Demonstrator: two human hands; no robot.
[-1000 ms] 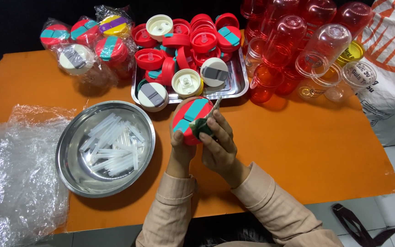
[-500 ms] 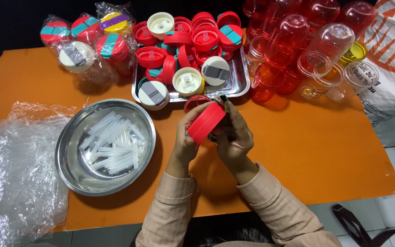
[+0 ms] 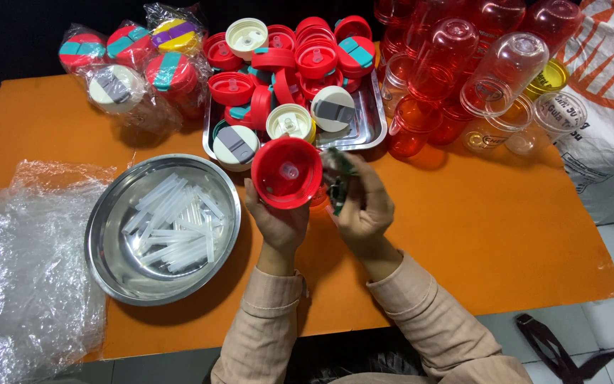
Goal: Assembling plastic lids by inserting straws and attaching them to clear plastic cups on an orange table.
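Left hand (image 3: 278, 224) grips a red lid (image 3: 287, 173), underside up, above the orange table (image 3: 477, 235). Right hand (image 3: 365, 210) pinches a small green part (image 3: 338, 183) just beside it. Looks like fitting time: lining that part up with the lid comes next.

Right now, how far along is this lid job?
Done, it seems: several finished lids wrapped in plastic bags at the table's far left. In hand: the left hand holds a red lid underside up, while the right hand has a green part in its grip. Left: many loose lids in the steel tray and white tubes in the round bowl.
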